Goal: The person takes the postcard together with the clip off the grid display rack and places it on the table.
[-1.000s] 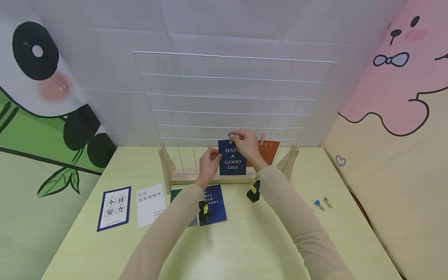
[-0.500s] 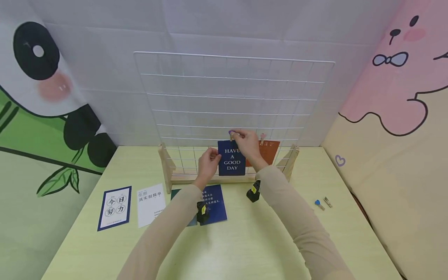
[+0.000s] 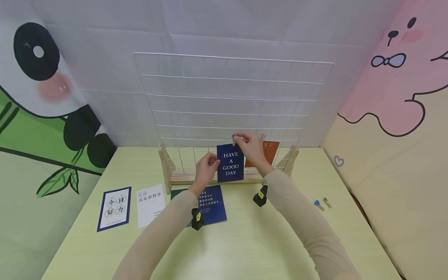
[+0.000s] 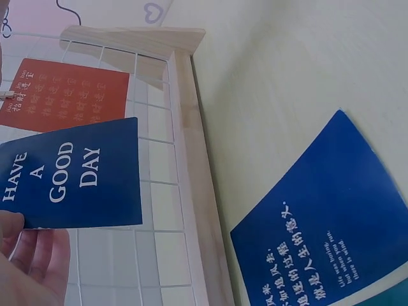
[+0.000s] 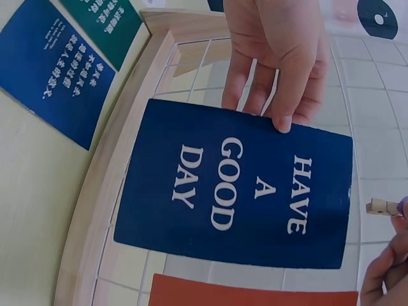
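Note:
My left hand [image 3: 205,171] pinches the left edge of a dark blue card [image 3: 230,163] printed HAVE A GOOD DAY, thumb in front and fingers behind. The card stands upright before the lower part of a white wire grid rack [image 5: 376,134]. My right hand [image 3: 253,149] pinches a small wooden clothespin [image 5: 384,206] with a purple end, close by the card's top edge. In the right wrist view a gap shows between clothespin and card. An orange-red card [image 4: 67,95] hangs on the grid to the right, held by another clothespin [image 4: 6,95].
On the table left of centre lie a blue-bordered white card [image 3: 114,208], a white card [image 3: 150,204], a green card [image 5: 105,25] and a blue card [image 3: 214,204]. Two clothespins [image 3: 319,205] lie at the right. The rack's wooden base [image 3: 182,179] runs along behind.
The HAVE A GOOD DAY card has come down and slightly left with my left hand. My right hand and its clothespin have shifted a little right, and the clothespin has come off the card's top edge.

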`<state>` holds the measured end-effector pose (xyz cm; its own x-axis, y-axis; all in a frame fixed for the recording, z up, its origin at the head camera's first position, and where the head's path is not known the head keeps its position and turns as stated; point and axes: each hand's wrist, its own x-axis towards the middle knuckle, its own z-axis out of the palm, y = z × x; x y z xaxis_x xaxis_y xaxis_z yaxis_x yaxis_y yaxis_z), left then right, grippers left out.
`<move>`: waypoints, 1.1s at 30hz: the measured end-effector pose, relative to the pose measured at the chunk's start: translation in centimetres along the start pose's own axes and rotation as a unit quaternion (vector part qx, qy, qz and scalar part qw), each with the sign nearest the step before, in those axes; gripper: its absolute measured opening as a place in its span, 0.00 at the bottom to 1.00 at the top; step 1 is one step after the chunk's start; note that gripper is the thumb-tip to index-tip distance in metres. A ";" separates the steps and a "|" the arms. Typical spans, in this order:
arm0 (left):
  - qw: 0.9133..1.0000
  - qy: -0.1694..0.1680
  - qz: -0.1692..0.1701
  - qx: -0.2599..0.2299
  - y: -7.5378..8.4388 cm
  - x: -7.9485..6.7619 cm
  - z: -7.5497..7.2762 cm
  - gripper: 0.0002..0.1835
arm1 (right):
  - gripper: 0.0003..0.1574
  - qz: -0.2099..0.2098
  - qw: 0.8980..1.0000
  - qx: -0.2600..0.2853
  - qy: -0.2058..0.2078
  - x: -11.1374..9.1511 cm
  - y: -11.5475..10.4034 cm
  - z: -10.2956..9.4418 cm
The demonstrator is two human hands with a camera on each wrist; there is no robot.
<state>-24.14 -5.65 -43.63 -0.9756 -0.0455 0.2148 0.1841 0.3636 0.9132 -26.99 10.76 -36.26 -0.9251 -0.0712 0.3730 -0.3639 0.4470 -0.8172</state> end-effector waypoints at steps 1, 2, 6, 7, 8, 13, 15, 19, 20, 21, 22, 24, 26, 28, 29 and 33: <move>1.000 -0.004 -0.001 -0.004 -0.1 -0.2 0.0 0.04 | 0.13 -0.002 1.000 0.001 -0.003 -0.1 0.1 -0.2; 1.000 -0.007 -0.005 -0.009 -0.2 -0.4 -0.1 0.04 | 0.13 -0.001 1.000 -0.001 -0.006 -0.3 0.2 -0.4; 0.999 -0.026 -0.018 -0.030 -0.6 -1.2 -0.1 0.05 | 0.15 0.002 1.000 -0.009 -0.019 -0.9 0.6 -1.1; 0.999 -0.032 -0.023 -0.034 -0.8 -1.3 -0.1 0.05 | 0.15 0.002 1.000 -0.016 -0.021 -1.0 0.8 -1.3; 0.998 -0.036 -0.028 -0.040 -0.9 -1.5 -0.1 0.05 | 0.15 0.000 1.000 -0.021 -0.023 -1.2 1.0 -1.5; 0.996 -0.050 -0.047 -0.048 -1.6 -2.3 0.1 0.05 | 0.14 0.001 0.999 -0.023 -0.029 -2.0 2.1 -2.5; 0.995 -0.055 -0.055 -0.060 -1.7 -2.6 0.2 0.05 | 0.14 0.009 0.999 -0.022 -0.035 -2.3 2.5 -3.0; 0.990 -0.061 -0.087 -0.093 -1.9 -3.0 0.4 0.06 | 0.14 0.026 0.998 -0.024 -0.051 -2.8 3.1 -3.9; 0.989 -0.062 -0.095 -0.097 -2.0 -3.1 0.5 0.06 | 0.14 0.034 0.997 -0.022 -0.059 -3.0 3.2 -4.1; 0.987 -0.062 -0.105 -0.103 -2.1 -3.1 0.6 0.06 | 0.14 0.042 0.997 -0.019 -0.067 -3.1 3.3 -4.4; 0.986 -0.063 -0.112 -0.108 -2.2 -3.2 0.6 0.06 | 0.14 0.045 0.996 -0.017 -0.075 -3.2 3.4 -4.7; 0.982 -0.068 -0.123 -0.122 -2.2 -3.4 0.7 0.07 | 0.14 0.048 0.994 -0.013 -0.093 -3.4 3.5 -5.2; 0.979 -0.075 -0.132 -0.139 -2.2 -3.7 0.8 0.07 | 0.15 0.060 0.992 -0.010 -0.113 -3.6 3.6 -5.9; 0.976 -0.082 -0.135 -0.149 -2.2 -3.9 0.8 0.07 | 0.16 0.065 0.990 -0.008 -0.127 -3.9 3.8 -6.4; 0.975 -0.084 -0.138 -0.152 -2.3 -4.0 0.8 0.07 | 0.16 0.072 0.988 -0.007 -0.134 -4.0 4.0 -6.7; 0.973 -0.086 -0.149 -0.154 -2.6 -4.4 1.1 0.08 | 0.18 0.098 0.982 0.007 -0.160 -4.5 4.7 -7.8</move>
<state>-20.44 -5.43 -47.36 -0.9918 0.0599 -0.1127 -0.1090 0.0617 0.9921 -23.70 20.11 -38.34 -0.9635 -0.2627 0.0519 -0.1742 0.4676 -0.8666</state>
